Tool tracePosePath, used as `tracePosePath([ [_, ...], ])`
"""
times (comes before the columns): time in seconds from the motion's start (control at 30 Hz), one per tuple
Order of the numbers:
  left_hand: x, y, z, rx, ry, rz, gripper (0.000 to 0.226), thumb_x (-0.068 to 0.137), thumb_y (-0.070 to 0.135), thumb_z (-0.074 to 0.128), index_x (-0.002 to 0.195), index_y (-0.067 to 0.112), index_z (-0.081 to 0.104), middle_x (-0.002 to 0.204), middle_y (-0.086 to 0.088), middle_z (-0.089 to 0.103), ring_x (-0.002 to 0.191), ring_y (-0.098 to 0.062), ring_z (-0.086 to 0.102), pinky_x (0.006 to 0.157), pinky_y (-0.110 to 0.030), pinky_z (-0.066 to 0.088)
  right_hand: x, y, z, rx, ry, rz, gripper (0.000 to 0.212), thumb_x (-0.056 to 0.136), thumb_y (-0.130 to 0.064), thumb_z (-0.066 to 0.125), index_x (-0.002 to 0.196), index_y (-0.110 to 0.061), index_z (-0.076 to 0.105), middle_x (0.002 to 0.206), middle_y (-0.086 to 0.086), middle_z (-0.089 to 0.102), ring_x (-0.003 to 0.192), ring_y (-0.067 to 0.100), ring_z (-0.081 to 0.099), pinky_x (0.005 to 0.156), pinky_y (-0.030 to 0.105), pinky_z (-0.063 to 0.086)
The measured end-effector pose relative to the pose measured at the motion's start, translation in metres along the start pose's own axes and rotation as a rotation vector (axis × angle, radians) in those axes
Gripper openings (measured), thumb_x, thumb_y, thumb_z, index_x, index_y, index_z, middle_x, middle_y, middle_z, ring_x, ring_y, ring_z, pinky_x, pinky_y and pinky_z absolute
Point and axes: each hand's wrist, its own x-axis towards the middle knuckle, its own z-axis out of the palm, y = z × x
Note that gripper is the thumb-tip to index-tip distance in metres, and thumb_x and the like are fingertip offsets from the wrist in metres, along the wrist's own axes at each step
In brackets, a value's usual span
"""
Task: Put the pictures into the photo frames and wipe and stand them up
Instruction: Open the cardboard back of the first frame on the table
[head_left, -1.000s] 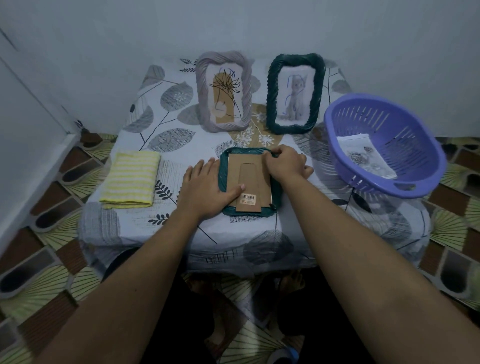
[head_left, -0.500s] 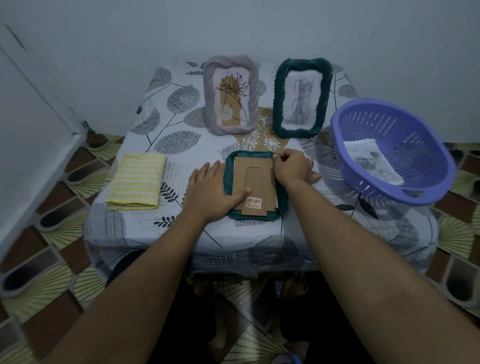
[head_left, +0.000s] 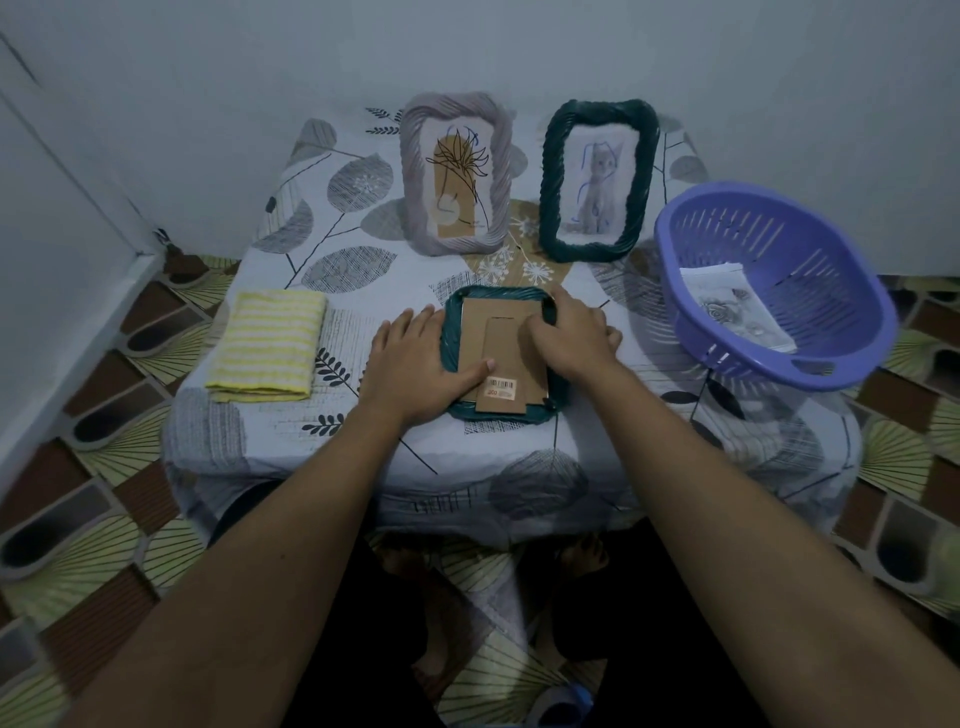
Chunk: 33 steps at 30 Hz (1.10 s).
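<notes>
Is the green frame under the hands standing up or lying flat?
Lying flat, face down: the frame shows its brown cardboard back upward.

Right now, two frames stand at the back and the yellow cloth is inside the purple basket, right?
No. In the head view the yellow cloth lies folded on the table, outside the purple basket. The grey frame and green frame do stand at the back.

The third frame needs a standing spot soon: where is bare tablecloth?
Free: back-left corner between wall, grey frame and yellow cloth; the strip between that cloth and left hand. Crowded: green frame beside purple basket; right hand on face-down frame.
</notes>
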Motion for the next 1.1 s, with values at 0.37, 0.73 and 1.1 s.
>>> tracePosePath([
  [0.37,-0.007,0.001,-0.010,-0.199,0.078,0.072,0.088,0.078,0.076,0.049,0.148,0.025,0.040,0.153,0.001,0.042,0.144,-0.028,0.027,0.114,-0.050,0.024,-0.036,0.021,0.026,-0.243,-0.054,-0.210,0.054,0.104,-0.051,0.020,0.157,-0.041,0.012,0.168,0.001,0.000,0.153,0.027,0.004,0.122,0.051,-0.002],
  [0.73,-0.040,-0.010,-0.024,-0.470,0.050,0.206,0.016,0.079,0.023,0.083,0.095,0.021,0.081,0.100,0.005,0.074,0.099,-0.004,0.063,0.094,-0.019,0.047,-0.037,0.021,0.025,-0.268,-0.048,-0.205,0.053,0.104,-0.053,0.020,0.156,-0.045,0.014,0.167,0.000,0.011,0.153,0.027,0.005,0.122,0.052,-0.003],
  [1.1,-0.052,-0.009,-0.028,-0.490,-0.046,0.148,0.028,0.074,0.030,0.087,0.098,0.022,0.076,0.100,0.010,0.068,0.099,-0.010,0.060,0.090,-0.026,0.046,-0.039,0.020,0.025,-0.256,-0.039,-0.198,0.052,0.104,-0.052,0.021,0.156,-0.046,0.015,0.167,-0.001,0.012,0.153,0.026,0.005,0.122,0.051,-0.003],
])
